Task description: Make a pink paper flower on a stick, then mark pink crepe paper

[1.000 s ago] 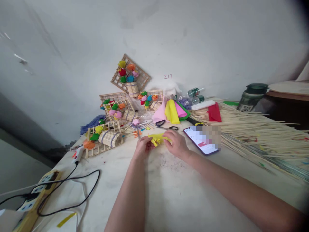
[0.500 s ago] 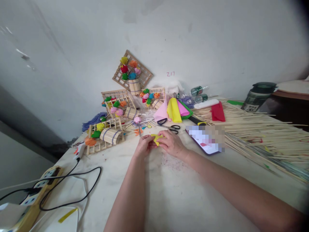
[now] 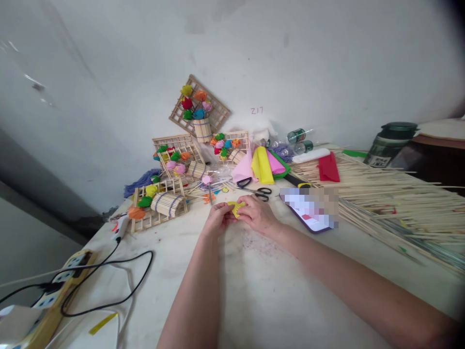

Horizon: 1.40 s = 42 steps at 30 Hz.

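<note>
Backing everything, one whitish wall (image 3: 327, 63); before it, one pale tabletop (image 3: 178, 286). Across its right side, one broad spread of thin wooden sticks (image 3: 385, 198). Rear left of centre, one lattice panel (image 3: 217, 110), tilted against the wall, bearing coloured flowers (image 3: 187, 103) and one stick-built pot (image 3: 202, 131); similar panels below. Left edge, one power strip (image 3: 66, 276) with cables. Far right, one dark green flask (image 3: 387, 145). One phone (image 3: 314, 224), screen up, near the right hand (image 3: 257, 215). Hands, one pair, bare: right, thumb and fingers gripping one side of a yellow piece; left hand (image 3: 217, 219), fingers pinching the other side. Just beyond, scissors (image 3: 256, 191). Smallest item, said yellow piece (image 3: 237, 208), between both hands' fingertips, partly hidden
</note>
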### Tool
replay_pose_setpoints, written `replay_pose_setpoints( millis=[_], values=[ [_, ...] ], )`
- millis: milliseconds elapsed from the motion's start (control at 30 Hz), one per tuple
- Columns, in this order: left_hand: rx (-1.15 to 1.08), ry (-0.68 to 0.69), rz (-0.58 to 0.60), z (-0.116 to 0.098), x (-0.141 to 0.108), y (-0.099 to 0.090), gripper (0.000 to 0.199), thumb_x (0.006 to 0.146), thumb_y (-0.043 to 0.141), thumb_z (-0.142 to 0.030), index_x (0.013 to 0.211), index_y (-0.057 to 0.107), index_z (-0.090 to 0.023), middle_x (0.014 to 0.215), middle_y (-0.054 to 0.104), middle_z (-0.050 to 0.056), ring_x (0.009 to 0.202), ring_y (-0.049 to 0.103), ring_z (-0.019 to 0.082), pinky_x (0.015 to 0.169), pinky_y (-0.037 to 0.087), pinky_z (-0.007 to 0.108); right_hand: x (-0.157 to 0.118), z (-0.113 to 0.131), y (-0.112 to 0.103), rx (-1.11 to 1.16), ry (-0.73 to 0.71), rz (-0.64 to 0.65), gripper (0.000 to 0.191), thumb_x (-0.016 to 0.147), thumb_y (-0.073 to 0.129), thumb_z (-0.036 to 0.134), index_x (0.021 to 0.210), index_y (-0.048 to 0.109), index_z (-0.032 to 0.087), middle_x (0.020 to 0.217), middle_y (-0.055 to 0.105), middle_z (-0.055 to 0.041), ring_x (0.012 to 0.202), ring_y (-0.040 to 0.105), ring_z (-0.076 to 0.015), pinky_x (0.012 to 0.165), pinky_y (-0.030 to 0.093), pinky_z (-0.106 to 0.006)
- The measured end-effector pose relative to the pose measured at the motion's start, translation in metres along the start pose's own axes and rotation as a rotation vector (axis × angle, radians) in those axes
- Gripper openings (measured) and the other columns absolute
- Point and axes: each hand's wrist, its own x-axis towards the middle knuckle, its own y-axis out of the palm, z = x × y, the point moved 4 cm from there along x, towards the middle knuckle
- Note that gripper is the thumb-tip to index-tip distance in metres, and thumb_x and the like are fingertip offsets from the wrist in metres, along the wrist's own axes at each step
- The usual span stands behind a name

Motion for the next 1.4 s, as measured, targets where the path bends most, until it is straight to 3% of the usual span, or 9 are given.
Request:
replay_pose_setpoints(
  millis=[633, 900, 1400],
  values=[
    [-0.007, -0.03, 0.135, 0.0, -0.003, -0.001, 0.009, 0.065, 0.062, -0.016, 0.069, 0.056, -0.011, 0.062, 0.066, 0.008, 0.057, 0.064, 0.019, 0.054, 0.051, 0.026, 0.008, -0.006, 0.007, 0.043, 0.201, -0.059, 0.011, 0.071, 0.057, 0.014, 0.063, 0.063, 0.019, 0.102, 0.058, -0.0053, 0.094, 0.049, -0.0205, 0.078, 0.043, -0.035],
    [0.014, 0.037, 0.256, 0.0, -0.005, -0.004, 0.022, 0.06, 0.068, -0.013, 0.077, 0.056, -0.01, 0.076, 0.068, 0.009, 0.07, 0.065, 0.02, 0.065, 0.051, 0.027, 0.007, -0.012, 0.005, 0.048, 0.292, -0.106, 0.005, 0.067, 0.063, 0.022, 0.063, 0.064, 0.02, 0.104, 0.058, -0.0047, 0.098, 0.047, -0.0208, 0.083, 0.041, -0.035],
    [0.035, 0.062, 0.215, 0.001, -0.004, -0.003, 0.026, 0.058, 0.072, -0.013, 0.076, 0.055, -0.01, 0.072, 0.067, 0.007, 0.066, 0.065, 0.019, 0.059, 0.051, 0.025, 0.005, -0.015, 0.011, 0.112, 0.332, -0.134, 0.008, 0.068, 0.061, 0.017, 0.06, 0.062, 0.019, 0.102, 0.059, -0.0039, 0.095, 0.05, -0.0189, 0.079, 0.044, -0.032]
  ],
)
